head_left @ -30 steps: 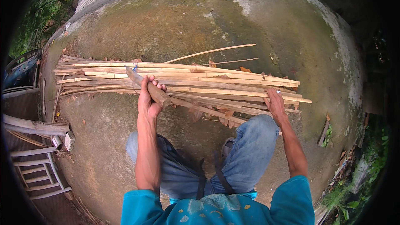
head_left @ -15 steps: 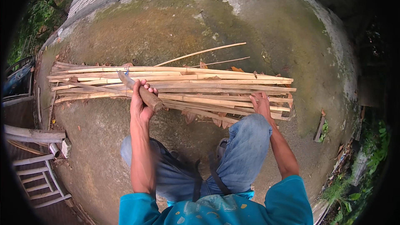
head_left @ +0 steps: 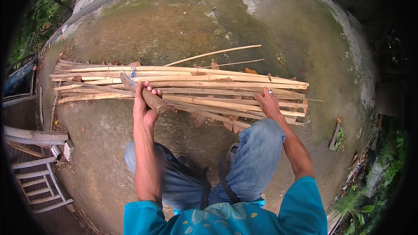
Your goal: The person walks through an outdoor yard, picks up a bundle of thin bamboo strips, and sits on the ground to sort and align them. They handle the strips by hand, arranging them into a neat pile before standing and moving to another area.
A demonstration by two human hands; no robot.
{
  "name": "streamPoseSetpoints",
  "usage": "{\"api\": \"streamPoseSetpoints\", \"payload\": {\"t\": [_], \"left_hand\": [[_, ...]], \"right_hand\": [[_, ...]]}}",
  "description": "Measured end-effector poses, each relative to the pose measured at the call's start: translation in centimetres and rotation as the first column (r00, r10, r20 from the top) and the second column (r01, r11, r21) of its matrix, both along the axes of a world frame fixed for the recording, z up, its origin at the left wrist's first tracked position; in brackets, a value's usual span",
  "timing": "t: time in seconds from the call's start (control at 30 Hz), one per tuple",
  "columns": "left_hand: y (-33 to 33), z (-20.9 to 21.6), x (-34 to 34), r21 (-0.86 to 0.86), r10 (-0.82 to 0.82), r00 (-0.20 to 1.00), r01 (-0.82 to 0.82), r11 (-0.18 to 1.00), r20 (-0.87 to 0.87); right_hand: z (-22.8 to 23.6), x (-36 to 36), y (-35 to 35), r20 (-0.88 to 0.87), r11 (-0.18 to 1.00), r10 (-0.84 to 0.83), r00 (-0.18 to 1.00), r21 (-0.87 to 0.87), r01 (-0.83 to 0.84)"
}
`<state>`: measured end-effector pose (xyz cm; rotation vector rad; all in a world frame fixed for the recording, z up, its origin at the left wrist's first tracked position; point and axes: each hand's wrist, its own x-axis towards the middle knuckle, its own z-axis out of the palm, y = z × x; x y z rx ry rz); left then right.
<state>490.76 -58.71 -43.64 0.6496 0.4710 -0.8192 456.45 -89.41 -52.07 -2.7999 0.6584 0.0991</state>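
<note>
Bamboo strips (head_left: 217, 78) lie in a loose bundle across the concrete ground (head_left: 104, 126) before me. They look light, dry and springy, their edges probably sharp; mid-length seems the safest hold. The left hand (head_left: 144, 109) wraps the thick handle of a knife (head_left: 153, 101). The right hand (head_left: 268, 103) touches the strips near their right ends; whether it grips one, I cannot tell. I count one knife, one blue tie (head_left: 133, 73), two strips splayed away; the rest overlap too much to count.
</note>
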Motion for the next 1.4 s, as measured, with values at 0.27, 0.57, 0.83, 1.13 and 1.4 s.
{"api": "streamPoseSetpoints", "payload": {"t": [0.27,0.57,0.83,1.13,1.4], "left_hand": [[-0.8,0.1,-0.3,-0.027,-0.038,0.999,0.037,0.999,-0.039],[-1.1,-0.2,-0.2,-0.055,-0.041,0.998,0.039,0.998,-0.037],[-1.2,0.0,-0.4,-0.008,-0.047,0.999,0.046,0.999,-0.016],[-1.3,-0.2,-0.7,0.015,-0.011,1.000,0.011,1.000,-0.007],[-1.8,0.6,-1.7,0.042,-0.025,0.999,0.027,0.999,-0.035]], "right_hand": [[-0.1,-2.6,2.4,0.119,0.966,-0.131,0.984,0.237,0.100],[-2.2,-2.4,3.0,-0.431,0.503,-0.353,0.831,0.661,0.556],[-1.8,-0.9,5.3,-0.252,0.869,-0.358,0.899,0.262,0.420],[0.8,-1.0,3.6,-0.128,0.886,-0.351,0.928,0.275,0.373],[6.5,-17.0,-7.5,-0.146,0.909,-0.375,0.916,-0.249,0.333]]}}
